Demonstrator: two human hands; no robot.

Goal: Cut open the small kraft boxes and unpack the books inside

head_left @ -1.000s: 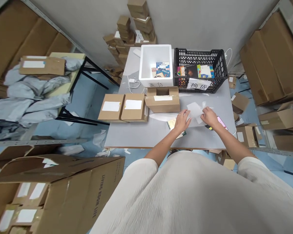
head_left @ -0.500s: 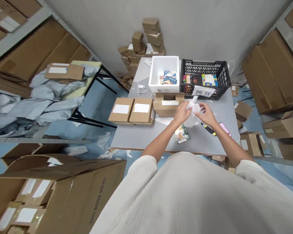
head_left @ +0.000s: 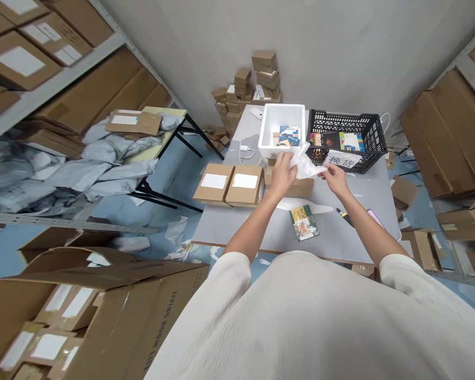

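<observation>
As left fingers pinch, paper bunches.

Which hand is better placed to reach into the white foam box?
Probably the left hand: it sits just in front of the white foam box, while the right hand is farther off, nearer the black crate.

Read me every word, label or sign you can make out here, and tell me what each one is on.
"换货" on the white paper sign tied to the black plastic crate.
"史记" on the cover of the book on the table.
"LIVING ROOM LIFE" on the side of the cardboard carton at lower left.
The marking on the white foam box is hidden, and the covers inside are too small to read.
</observation>
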